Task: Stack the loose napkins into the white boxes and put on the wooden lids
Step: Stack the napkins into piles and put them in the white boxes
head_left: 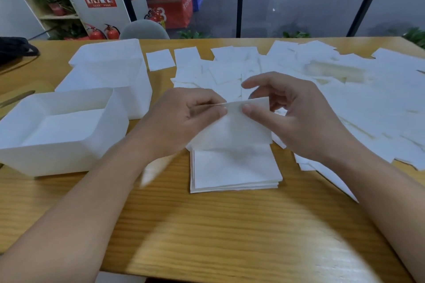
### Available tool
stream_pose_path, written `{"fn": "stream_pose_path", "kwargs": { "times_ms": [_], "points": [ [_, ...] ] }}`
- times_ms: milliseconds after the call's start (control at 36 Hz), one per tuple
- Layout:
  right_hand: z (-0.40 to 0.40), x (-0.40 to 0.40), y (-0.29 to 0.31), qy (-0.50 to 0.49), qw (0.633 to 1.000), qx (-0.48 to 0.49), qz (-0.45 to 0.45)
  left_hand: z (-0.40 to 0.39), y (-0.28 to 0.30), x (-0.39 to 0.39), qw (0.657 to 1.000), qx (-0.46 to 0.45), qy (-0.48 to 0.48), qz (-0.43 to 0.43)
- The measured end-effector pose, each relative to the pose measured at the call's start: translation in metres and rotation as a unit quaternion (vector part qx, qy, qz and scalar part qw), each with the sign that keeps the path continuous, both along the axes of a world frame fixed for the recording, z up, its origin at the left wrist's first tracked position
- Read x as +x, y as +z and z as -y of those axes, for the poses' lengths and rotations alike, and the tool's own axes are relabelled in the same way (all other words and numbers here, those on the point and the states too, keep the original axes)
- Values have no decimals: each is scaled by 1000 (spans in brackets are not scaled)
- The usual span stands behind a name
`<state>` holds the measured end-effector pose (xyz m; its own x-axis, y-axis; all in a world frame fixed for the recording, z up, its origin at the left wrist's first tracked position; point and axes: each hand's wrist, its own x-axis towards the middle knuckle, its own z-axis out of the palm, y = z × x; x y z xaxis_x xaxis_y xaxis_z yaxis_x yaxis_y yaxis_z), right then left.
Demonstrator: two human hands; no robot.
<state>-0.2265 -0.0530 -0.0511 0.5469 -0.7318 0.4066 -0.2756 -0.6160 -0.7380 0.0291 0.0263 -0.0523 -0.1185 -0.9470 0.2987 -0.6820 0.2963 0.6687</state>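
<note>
both hands [184, 117] [292, 112] pinch a napkin [232, 128]; i'd square it over the stack [234, 167] before dropping it.

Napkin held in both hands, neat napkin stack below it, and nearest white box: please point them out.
held napkin [232, 126], head view, middle of the hanging sheet.
napkin stack [234, 171], head view, top sheet.
nearest white box [57, 156], head view, front wall.

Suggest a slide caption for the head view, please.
Both hands pinch a napkin above a small stack, white boxes alongside.
</note>
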Motion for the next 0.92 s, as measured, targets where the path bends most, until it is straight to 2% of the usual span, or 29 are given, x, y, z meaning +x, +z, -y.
{"fn": "stream_pose_path", "kwargs": {
  "times_ms": [139, 194, 278, 361, 500, 667, 778, 833, 917],
  "points": [
    [0, -3, 5, -10, 999, 46, -20, -2, 8, 2, 998, 22, -20, -51],
    [3, -6, 8, -10, 996, 77, -39, -4, 14, 4, 995, 61, -34, -78],
    [6, -11, 10, 31, 981, 151, -115, -8, 20, 8, 981, 153, -61, -103],
    [6, -13, 9, 55, 963, 172, -198, -9, 21, 9, 968, 233, -80, -56],
    [5, -10, 4, 61, 957, 144, -244, -7, 16, 9, 961, 263, -55, 70],
    [7, -8, -4, 55, 957, 93, -271, -3, 11, 13, 967, 229, -10, 110],
    [7, -9, -4, 15, 965, 39, -257, 4, 3, 18, 979, 150, 89, 104],
    [5, -8, -3, 9, 970, 21, -242, 7, -2, 22, 974, 125, 142, 124],
    [0, -6, -4, 39, 970, 36, -237, 9, -7, 24, 962, 132, 172, 165]
  ]
}}
